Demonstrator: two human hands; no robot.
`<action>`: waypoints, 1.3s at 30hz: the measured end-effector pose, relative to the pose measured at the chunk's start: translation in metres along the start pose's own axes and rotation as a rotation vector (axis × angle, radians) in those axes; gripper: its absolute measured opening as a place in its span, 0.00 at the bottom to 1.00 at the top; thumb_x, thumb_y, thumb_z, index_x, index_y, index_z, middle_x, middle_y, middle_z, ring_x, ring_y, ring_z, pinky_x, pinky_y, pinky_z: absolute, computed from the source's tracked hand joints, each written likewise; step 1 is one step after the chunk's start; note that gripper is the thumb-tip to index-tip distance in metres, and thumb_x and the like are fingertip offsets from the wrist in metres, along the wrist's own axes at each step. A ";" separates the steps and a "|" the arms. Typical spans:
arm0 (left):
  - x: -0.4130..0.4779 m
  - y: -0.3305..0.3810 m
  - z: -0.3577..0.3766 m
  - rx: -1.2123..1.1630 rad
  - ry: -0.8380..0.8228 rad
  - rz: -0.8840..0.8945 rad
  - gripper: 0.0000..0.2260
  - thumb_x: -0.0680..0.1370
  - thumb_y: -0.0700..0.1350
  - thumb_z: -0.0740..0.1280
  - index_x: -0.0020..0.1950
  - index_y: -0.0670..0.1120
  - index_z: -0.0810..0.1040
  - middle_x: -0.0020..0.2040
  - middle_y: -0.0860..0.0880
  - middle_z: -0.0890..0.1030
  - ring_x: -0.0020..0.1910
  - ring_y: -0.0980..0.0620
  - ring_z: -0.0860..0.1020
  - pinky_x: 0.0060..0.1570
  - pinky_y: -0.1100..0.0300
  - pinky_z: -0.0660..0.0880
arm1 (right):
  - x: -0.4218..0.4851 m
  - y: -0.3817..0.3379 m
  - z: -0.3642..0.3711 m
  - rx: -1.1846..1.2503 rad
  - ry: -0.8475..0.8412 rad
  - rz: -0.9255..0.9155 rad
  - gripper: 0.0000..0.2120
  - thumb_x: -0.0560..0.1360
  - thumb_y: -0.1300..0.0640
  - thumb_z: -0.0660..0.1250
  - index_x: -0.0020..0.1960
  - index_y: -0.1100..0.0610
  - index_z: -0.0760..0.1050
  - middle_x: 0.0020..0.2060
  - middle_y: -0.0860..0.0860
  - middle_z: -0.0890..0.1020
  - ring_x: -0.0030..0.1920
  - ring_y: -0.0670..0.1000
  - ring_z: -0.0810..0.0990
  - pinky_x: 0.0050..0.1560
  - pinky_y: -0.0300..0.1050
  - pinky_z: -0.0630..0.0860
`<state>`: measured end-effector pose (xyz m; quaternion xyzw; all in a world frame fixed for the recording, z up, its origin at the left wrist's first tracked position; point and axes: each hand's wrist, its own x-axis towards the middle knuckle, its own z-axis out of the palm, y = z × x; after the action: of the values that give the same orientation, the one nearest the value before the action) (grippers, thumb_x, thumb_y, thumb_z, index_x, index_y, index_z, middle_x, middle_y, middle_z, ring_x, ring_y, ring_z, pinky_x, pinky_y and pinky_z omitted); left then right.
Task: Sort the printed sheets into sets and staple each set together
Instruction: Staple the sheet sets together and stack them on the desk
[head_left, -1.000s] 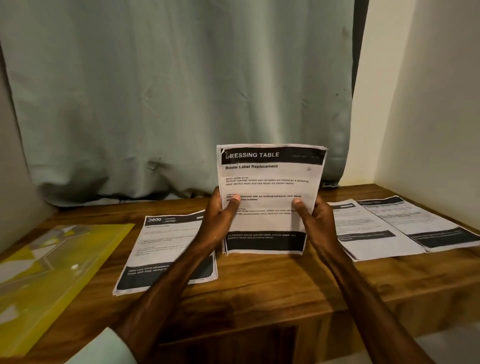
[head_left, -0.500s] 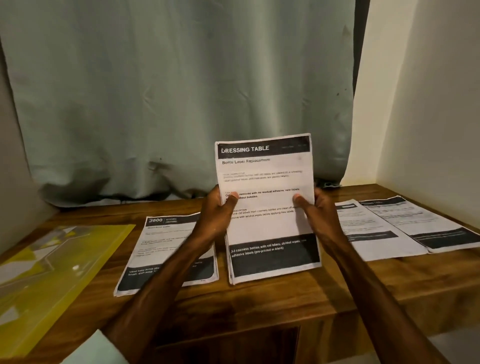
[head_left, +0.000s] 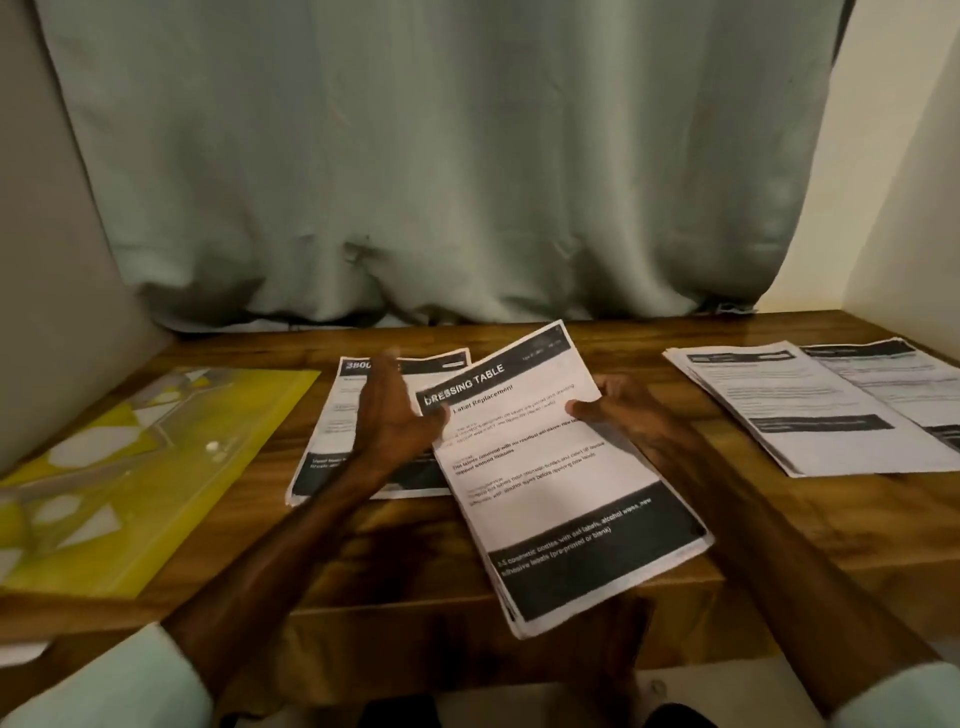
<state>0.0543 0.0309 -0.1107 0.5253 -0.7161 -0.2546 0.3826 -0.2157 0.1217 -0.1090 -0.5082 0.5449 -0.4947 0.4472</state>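
Observation:
A stack of printed sheets headed "DRESSING TABLE" (head_left: 545, 483) lies tilted low over the wooden table's (head_left: 779, 519) front edge. My right hand (head_left: 623, 410) grips its right edge, thumb on top. My left hand (head_left: 392, 415) is off the stack, fingers spread, hovering at its upper left corner. Under and behind the left hand lies another printed stack with a black header (head_left: 337, 431). Two more printed stacks lie side by side at the right: one (head_left: 795, 410) nearer the middle, one (head_left: 893, 384) by the wall.
A yellow transparent plastic folder (head_left: 130, 467) lies at the table's left. A pale green curtain (head_left: 441, 182) hangs behind the table. A wall (head_left: 909, 182) closes the right side. No stapler is in view.
The "DRESSING TABLE" stack has come down from upright to nearly flat and turned clockwise. My left hand has let go of it and opened; the right hand still holds it.

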 end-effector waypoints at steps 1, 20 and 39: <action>0.004 -0.002 0.004 0.056 0.040 0.068 0.40 0.73 0.45 0.79 0.78 0.44 0.60 0.75 0.45 0.69 0.73 0.44 0.68 0.74 0.47 0.66 | 0.005 0.006 0.003 -0.004 -0.024 0.011 0.21 0.74 0.57 0.76 0.62 0.66 0.77 0.57 0.57 0.86 0.55 0.60 0.86 0.57 0.60 0.82; 0.068 -0.003 0.081 -0.087 -0.118 0.486 0.12 0.81 0.51 0.71 0.60 0.46 0.83 0.53 0.50 0.85 0.46 0.56 0.82 0.50 0.57 0.77 | 0.065 0.006 0.014 -0.128 0.105 -0.150 0.06 0.79 0.64 0.70 0.55 0.60 0.82 0.46 0.55 0.88 0.42 0.54 0.88 0.38 0.44 0.83; 0.103 -0.019 0.013 -0.580 -0.246 -0.027 0.13 0.75 0.44 0.77 0.57 0.39 0.84 0.47 0.43 0.88 0.42 0.46 0.85 0.38 0.63 0.82 | 0.075 0.028 -0.008 0.064 0.540 -0.228 0.07 0.81 0.59 0.69 0.54 0.63 0.80 0.48 0.54 0.88 0.45 0.55 0.87 0.45 0.47 0.84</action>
<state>0.0380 -0.0736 -0.1043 0.3689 -0.6474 -0.5153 0.4234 -0.2327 0.0470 -0.1350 -0.4018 0.5679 -0.6758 0.2435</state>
